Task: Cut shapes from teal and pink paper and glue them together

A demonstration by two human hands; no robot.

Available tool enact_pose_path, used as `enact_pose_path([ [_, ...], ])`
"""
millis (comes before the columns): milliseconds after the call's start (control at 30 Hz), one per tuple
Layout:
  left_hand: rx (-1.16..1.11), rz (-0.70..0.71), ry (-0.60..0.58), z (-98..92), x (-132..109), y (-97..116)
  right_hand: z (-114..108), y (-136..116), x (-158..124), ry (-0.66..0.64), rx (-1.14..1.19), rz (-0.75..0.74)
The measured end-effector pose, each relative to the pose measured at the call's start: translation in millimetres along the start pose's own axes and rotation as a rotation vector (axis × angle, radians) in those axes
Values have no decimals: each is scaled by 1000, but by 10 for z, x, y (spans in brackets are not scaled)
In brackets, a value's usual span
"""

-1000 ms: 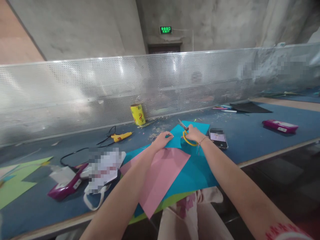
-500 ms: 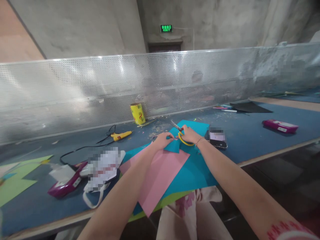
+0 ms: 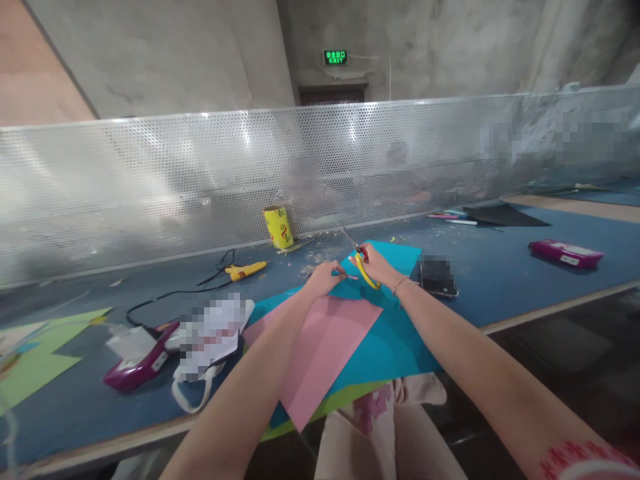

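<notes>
My right hand (image 3: pixel 374 267) grips yellow-handled scissors (image 3: pixel 358 257) whose blades point up and away toward the mesh screen. My left hand (image 3: pixel 323 277) is pinched on a small teal paper piece (image 3: pixel 349 291), right beside the scissors. Both hands hover over a large teal paper sheet (image 3: pixel 395 333). A pink paper sheet (image 3: pixel 320 353) lies on top of it, its corner hanging over the table's front edge. A green sheet (image 3: pixel 345 399) peeks out underneath.
A phone (image 3: pixel 438 277) lies just right of my right hand. A yellow glue gun (image 3: pixel 245 270) with black cord, a yellow can (image 3: pixel 278 227), a purple case (image 3: pixel 137 363), a white bag (image 3: pixel 210 333) and green paper (image 3: pixel 35 360) sit left. Another purple case (image 3: pixel 565 252) lies far right. A perforated metal screen (image 3: pixel 150 180) backs the table.
The scissors swung from lying low over the teal sheet to pointing upward. My hands drew closer together, and the left hand now pinches the small teal piece beside the blades.
</notes>
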State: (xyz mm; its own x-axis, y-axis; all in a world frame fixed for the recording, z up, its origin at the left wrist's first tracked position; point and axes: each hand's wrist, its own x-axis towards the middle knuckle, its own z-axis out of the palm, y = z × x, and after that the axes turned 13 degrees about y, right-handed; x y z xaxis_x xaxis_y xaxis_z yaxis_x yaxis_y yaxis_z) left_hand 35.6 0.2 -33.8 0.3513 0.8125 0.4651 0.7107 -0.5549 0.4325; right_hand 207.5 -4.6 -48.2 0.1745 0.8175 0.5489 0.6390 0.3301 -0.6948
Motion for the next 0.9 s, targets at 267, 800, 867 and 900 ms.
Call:
enact_pose_path([
  [267,44,26,-13,10,-31,-40,-225,-23,39,158,-278,123],
  [800,59,42,27,-19,-25,-23,-729,269,172,236,-307,421],
  [867,90,41,24,-36,-28,-6,-685,280,163,243,-286,383],
  [900,110,45,19,-44,-30,1,-651,276,157,246,-261,336],
])
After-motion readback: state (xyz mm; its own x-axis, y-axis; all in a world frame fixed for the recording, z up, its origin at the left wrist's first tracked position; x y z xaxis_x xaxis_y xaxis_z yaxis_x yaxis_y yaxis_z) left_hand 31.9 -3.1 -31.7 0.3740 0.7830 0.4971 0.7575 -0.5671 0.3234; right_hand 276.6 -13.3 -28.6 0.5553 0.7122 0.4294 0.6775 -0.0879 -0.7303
